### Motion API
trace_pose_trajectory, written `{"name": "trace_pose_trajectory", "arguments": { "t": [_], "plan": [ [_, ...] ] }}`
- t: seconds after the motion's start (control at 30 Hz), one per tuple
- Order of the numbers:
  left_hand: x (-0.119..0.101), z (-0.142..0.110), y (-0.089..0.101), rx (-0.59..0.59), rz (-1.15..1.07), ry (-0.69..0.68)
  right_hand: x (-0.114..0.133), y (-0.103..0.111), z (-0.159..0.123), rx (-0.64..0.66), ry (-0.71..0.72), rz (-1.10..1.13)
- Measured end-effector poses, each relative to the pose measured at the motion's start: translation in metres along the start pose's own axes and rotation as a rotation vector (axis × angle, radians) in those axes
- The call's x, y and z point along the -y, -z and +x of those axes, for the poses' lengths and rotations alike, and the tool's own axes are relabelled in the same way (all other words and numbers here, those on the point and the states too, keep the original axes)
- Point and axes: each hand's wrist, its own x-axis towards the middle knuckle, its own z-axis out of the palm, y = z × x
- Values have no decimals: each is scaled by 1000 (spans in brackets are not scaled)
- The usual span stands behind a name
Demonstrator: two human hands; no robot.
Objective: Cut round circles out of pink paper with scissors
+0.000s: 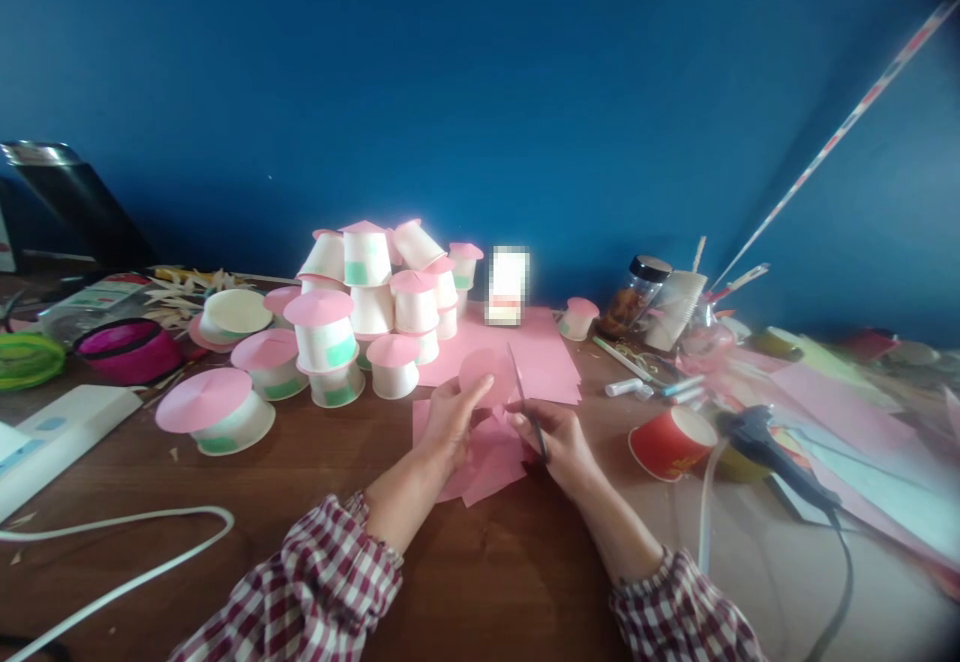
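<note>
scissors (539,437) are meeting the edge of a pink paper disc (482,374)

a brown wooden table (465,602) is filling the foreground. the left hand (448,424) is pinching the disc, thumb on top, over loose pink paper pieces (491,472); the right hand (559,444) is gripping the scissors. on the right, a red cup (664,442) is bearing yellowish marks, too blurred to read. farther back, white paper cups (365,260) with pink tops are crowding the left, some showing green patches. pink sheets (547,347) are lying beyond the hands; a blue wall (480,92) is rising behind.

Single head-worn view: faces forward and down; table (495,592) near, wall (480,72) behind filling upper half.
</note>
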Motion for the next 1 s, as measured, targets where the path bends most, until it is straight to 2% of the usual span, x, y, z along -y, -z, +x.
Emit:
{"name": "trace_pose_trajectory", "arguments": {
  "t": [0.33, 0.67, 1.0],
  "plan": [
    [8, 6, 6, 17, 75, -23, -8, 1, 0, 33, 7, 21],
    [9, 6, 7, 72, 86, -37, 1, 1, -1, 19, -8, 21],
    [8, 6, 7, 64, 68, -39, 6, 0, -1, 12, -19, 4]
  ]
}}
